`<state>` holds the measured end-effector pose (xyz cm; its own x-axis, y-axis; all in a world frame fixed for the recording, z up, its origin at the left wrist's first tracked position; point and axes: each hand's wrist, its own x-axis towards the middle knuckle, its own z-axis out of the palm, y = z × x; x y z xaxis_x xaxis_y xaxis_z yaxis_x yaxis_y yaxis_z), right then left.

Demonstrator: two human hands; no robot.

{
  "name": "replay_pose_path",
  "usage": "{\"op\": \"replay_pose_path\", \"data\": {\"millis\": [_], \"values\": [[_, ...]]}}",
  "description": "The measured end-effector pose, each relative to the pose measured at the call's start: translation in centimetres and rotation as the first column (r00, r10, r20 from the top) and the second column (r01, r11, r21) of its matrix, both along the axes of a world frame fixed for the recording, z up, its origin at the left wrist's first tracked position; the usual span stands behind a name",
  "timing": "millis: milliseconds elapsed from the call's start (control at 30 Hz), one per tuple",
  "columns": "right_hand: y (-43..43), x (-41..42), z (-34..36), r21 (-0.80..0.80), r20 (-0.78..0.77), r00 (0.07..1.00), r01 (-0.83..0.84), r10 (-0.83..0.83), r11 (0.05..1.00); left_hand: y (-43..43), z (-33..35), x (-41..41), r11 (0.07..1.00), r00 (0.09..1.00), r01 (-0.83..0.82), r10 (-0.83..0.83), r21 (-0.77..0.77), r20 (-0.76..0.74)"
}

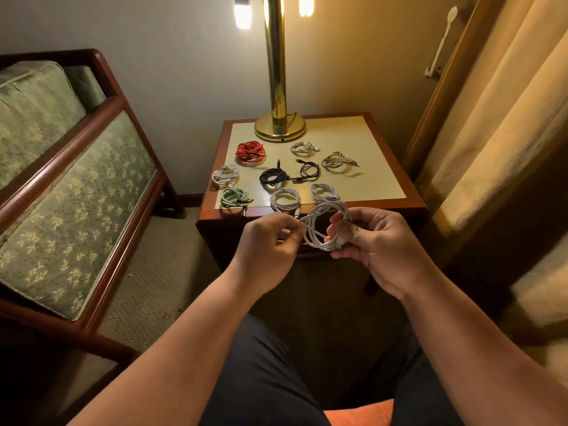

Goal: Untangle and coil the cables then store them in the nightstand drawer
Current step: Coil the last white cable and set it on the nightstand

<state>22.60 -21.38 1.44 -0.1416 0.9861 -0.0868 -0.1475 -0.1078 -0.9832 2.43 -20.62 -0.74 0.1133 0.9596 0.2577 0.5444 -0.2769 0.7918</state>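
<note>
You're on the coiling step. Your left hand [270, 238] pinches one side of the looped white cable [319, 230] and your right hand [378, 247] grips the other, holding it just in front of the cream-topped wooden counter [368, 167], where other coiled cables [250, 152] lie. Next, probably: secure the loose end, then set it down.

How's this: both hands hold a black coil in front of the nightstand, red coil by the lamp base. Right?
No: head view shows the held coil white, not black; left hand and right hand hold it before the nightstand, red coil by lamp base.
</note>
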Motion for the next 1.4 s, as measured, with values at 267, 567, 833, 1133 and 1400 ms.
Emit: {"op": "replay_pose_path", "data": {"millis": [267, 567, 833, 1133, 1400], "values": [[-0.3, -0.4, -0.2, -0.071, -0.036, 0.999, -0.029, 0.026, 0.997, -0.6, 0.2, 0.7, 0.970, 0.990, 0.046, -0.013, 0.238, -0.137], [-0.8, -0.7, -0.7, -0.123, -0.053, 0.999, -0.012, 0.005, 0.992, -1.0, 0.2, 2.2, 0.997, 0.947, 0.079, -0.066, -0.028, 0.315], [-1.0, -1.0, -0.7, -0.086, 0.073, 0.997, 0.033, -0.027, 0.996, -1.2, 0.2, 2.2, 0.974, 0.801, 0.197, -0.092, -0.115, 0.592], [-1.2, -1.3, -1.5, -0.073, 0.273, 0.961, 0.061, -0.039, 0.995, -0.8, -0.6, 2.5, 0.919, 0.766, 0.310, -0.091, -0.242, 0.637], [-1.4, -1.3, -1.9, -0.121, 0.178, 0.983, 0.059, -0.037, 0.991, -1.4, -0.6, 3.2, 0.786, 0.610, 0.461, 0.056, -0.411, 0.790]]}}
